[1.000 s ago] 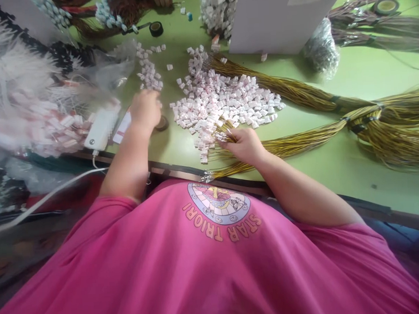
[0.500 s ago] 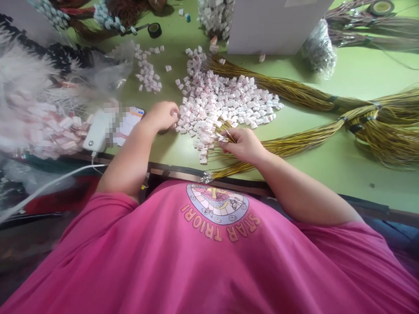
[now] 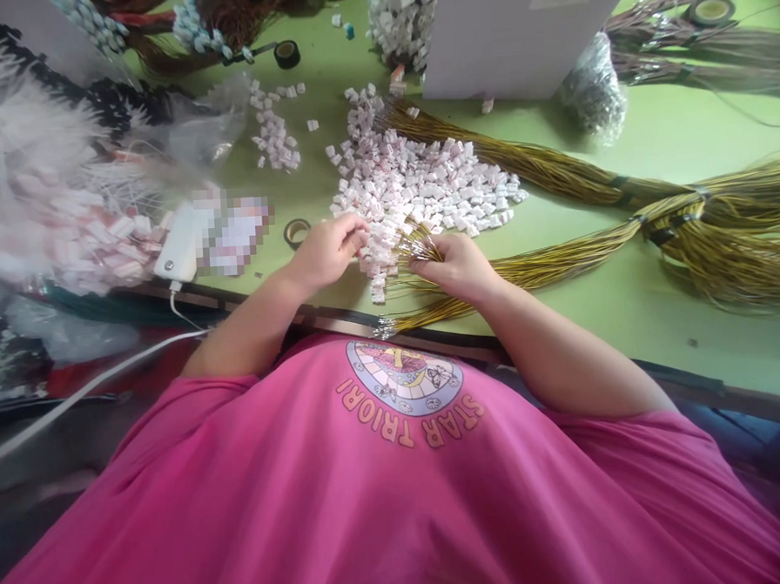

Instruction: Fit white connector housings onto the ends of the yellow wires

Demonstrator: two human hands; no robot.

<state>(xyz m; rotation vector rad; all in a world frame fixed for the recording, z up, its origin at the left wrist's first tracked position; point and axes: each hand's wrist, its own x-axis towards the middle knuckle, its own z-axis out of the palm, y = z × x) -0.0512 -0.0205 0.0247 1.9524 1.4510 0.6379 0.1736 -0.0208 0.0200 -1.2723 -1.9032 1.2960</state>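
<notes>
My right hand is closed around a bunch of yellow-and-black wires, whose silvery metal ends stick out past the fingers. Close by on its left, my left hand is pinched at the left edge of a pile of small white plastic connector housings. What its fingertips hold, if anything, is too small to make out. More wires of the same bundle run from the right hand toward the right. Below the hands, loose wire ends with metal terminals lie at the table's front edge.
A roll of black tape lies beside the left hand. Left of it are a phone and a white power bank with a cable. A white box stands at the back, near a plastic-wrapped bundle. Bagged white housings fill the left.
My left hand has come from beside the phone rightward and nearer me, to the pile's edge close to the wire ends. The right hand keeps its hold, almost still.
</notes>
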